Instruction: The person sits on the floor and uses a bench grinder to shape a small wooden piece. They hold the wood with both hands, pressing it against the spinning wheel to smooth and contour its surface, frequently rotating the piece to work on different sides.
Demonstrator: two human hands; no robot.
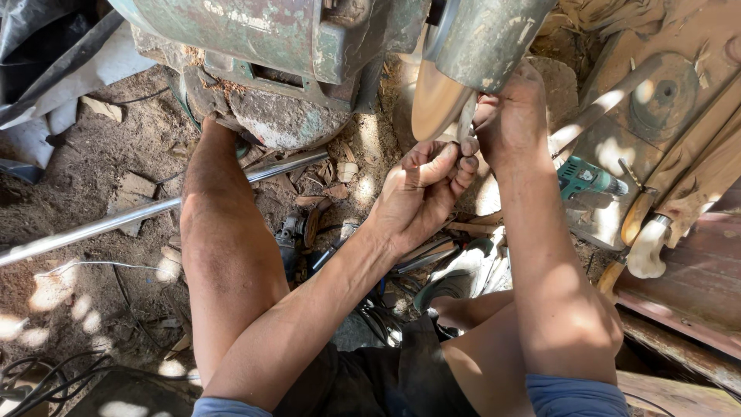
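Thin pale wooden piece sits w/ its edge against the spinning tan sanding disc, just below the disc's grey metal guard, pinched btwn left hand and right hand, both clamped on it, fingertips touching.

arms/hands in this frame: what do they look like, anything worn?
Both arms are bare from just below the shoulder, with short blue sleeve hems at the bottom edge. The left hand and right hand have no gloves, rings, watch or wristband showing. Fingers and forearms look dusty, and fine hair shows on the forearms. No markings visible.
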